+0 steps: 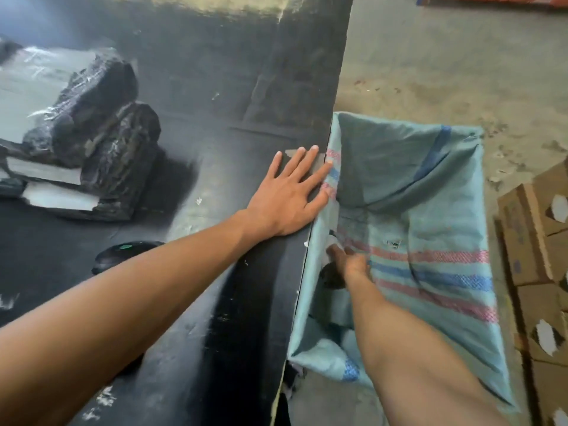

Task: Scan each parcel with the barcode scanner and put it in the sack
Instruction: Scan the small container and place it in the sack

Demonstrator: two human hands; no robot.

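Observation:
The pale green woven sack, with pink and blue stripes, hangs open against the right edge of the black table. My left hand lies flat on the table edge with fingers spread, the fingertips touching the sack's rim. My right hand is down inside the sack, blurred, beside a dark parcel; whether it grips the parcel is unclear. Several black-wrapped parcels are piled at the table's left. The black barcode scanner, with a green light, lies on the table, partly hidden by my left forearm.
A grey flat parcel lies behind the black pile. Cardboard boxes stand on the concrete floor to the right of the sack. Pale packages show at the sack's bottom.

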